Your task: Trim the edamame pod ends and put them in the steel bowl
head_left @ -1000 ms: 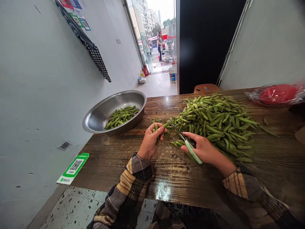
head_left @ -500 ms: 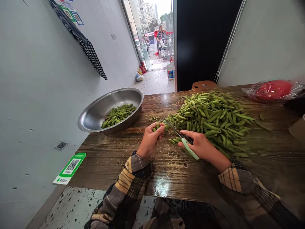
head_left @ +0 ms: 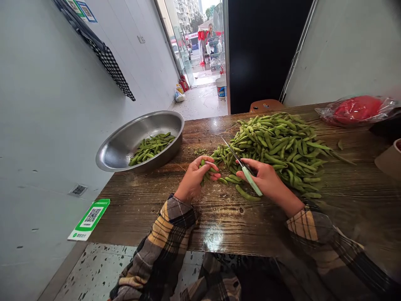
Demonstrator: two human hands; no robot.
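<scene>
My left hand (head_left: 194,178) curls around a few green pods (head_left: 203,179) over the middle of the wooden tabletop (head_left: 134,217). In my right hand (head_left: 266,180) I grip scissors (head_left: 251,181), blades angled toward the far edge. A big heap of pods (head_left: 282,146) spreads from there toward that edge. My steel bowl (head_left: 114,152), with more pods (head_left: 152,147) inside, sits at the far left corner; a code card (head_left: 90,219) is by the near left one.

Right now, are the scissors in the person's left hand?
No, the right hand holds the scissors, while the left hand holds a few green pods.
</scene>
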